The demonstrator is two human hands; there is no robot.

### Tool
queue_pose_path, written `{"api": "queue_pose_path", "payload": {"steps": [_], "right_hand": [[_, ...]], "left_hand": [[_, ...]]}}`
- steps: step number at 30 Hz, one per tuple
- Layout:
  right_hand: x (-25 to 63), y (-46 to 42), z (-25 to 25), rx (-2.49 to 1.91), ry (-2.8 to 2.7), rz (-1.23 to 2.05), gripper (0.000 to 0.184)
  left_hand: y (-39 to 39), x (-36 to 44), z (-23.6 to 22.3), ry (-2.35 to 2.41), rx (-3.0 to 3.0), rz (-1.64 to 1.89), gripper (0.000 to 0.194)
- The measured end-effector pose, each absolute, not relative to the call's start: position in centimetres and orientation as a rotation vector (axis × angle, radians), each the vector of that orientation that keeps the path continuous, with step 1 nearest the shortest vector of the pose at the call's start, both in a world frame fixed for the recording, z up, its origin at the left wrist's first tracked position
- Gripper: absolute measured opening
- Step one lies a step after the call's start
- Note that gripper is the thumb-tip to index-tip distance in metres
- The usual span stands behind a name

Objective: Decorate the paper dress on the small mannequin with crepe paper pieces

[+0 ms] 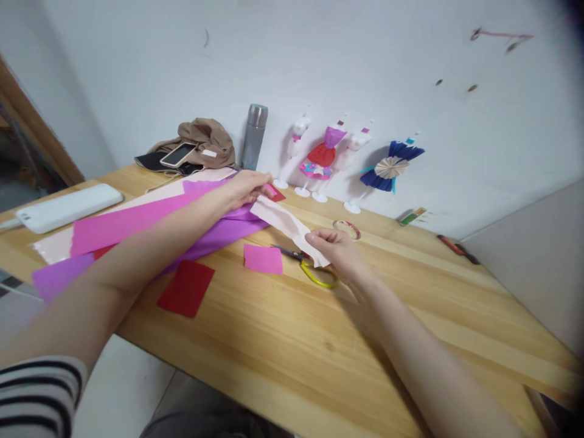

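Note:
A pale pink crepe paper strip [285, 220] stretches between my two hands, slightly curled along its length. My right hand [333, 243] pinches its near right end between thumb and fingers. At its far left end is my left hand [249, 187], with bent fingers that partly hide the grip. Under the strip's right end lie scissors with yellow handles [319, 278], their dark blades pointing left. A small pink paper piece [263, 260] is beside the blades, and a red paper piece [187, 288] lies nearer the front edge. Close to my left fingertips is another small red piece [278, 193].
Purple paper [219, 238] and magenta paper [123, 220] spread under my left arm. A white power bank-like box [68, 207], a brown cloth bag [210, 137], a phone [179, 154] and a flask [254, 137] stand behind. Dressed miniature mannequins [322, 155] line the wall; a tape roll [347, 229] lies right.

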State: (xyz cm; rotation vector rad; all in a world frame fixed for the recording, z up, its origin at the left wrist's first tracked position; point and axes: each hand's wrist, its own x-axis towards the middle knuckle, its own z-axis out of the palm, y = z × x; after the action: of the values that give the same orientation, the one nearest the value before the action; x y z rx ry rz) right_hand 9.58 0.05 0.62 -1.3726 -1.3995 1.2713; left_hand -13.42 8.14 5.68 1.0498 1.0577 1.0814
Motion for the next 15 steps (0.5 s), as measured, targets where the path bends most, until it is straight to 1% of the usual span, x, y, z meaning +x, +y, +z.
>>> {"api": "queue_pose_path", "payload": {"steps": [2,4,8,10,11,15], "right_hand": [[9.6,0.2,0.7,-1.371,-1.321,1.255,0.036],[9.6,0.4,0.8,-1.348,-1.253,1.242,0.037],[10.1,0.7,0.8,-1.227,-1.179,1.207,0.040],[10.2,0.8,0.7,-1.206,-1.177,1.172,0.040],[10.3,0.8,0.6,-1.207,-1.181,1.148,0.040],[10.0,0.7,0.4,-1.204,-1.184,1.074,0.036]], "left_hand": [[8.4,-13.0,5.2,1.125,0.981,1.027,0.032],[8.7,-12.7,4.8,1.192,0.933,1.030,0.035],[8.8,-12.2,4.5,1.268,0.928,1.204,0.021],[8.2,-11.7,4.4,1.237,0.984,1.194,0.021],[7.6,-11.4,4.4,1.192,1.030,1.109,0.025],[4.6,-9.6,3.4,0.821,1.191,0.468,0.053]]}}
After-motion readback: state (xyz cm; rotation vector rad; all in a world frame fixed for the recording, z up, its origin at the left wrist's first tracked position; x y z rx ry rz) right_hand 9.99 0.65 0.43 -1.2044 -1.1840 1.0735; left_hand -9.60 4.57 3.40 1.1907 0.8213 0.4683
